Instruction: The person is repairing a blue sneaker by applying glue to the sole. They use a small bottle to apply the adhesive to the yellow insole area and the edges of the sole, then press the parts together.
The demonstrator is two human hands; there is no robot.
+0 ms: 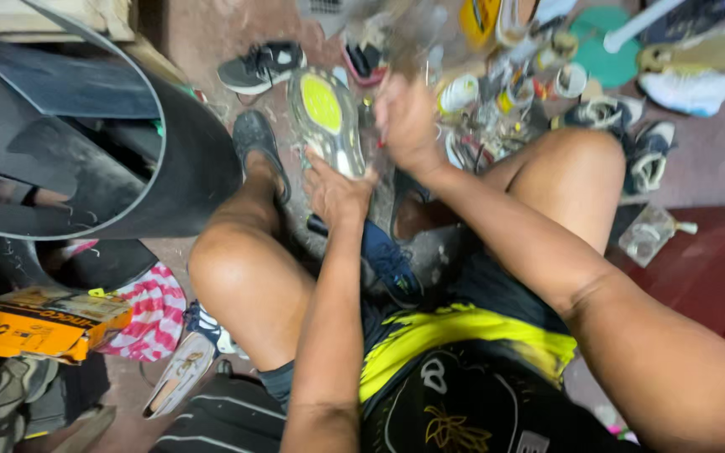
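Note:
I sit low with my knees spread. My left hand grips the heel end of a shoe turned sole-up, its sole grey with a yellow-green patch. My right hand is closed around a thin red-tipped tool, held right beside the shoe's edge. The tool is blurred and mostly hidden in my fingers. A dark sandal is on my left foot, just left of the shoe.
Large curled black rubber sheets fill the left. An orange box and a red-striped cloth lie below them. Several shoes, small glue tins and a clear bottle are scattered on the floor ahead and right.

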